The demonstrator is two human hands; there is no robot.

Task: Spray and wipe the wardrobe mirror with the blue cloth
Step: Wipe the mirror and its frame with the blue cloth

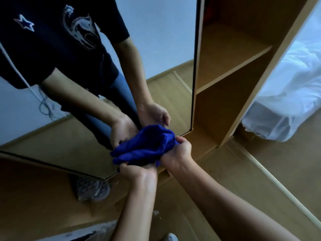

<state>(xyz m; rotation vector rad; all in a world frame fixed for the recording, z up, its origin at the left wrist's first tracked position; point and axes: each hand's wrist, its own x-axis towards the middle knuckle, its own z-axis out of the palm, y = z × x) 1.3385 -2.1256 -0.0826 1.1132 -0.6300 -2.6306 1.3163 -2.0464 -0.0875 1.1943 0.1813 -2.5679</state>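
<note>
The blue cloth (145,146) is bunched up between both my hands, just in front of the lower right corner of the wardrobe mirror (165,49). My left hand (139,173) grips its lower left end from below. My right hand (180,152) grips its right end with curled fingers. The mirror shows my two arms and a dark T-shirt. No spray bottle is in view.
Open wooden wardrobe shelves (231,66) stand right of the mirror. A bed with white bedding (286,101) lies at the far right. A thin wooden strip (271,176) runs across the wooden floor. My grey shoe (92,188) is below the mirror's bottom edge.
</note>
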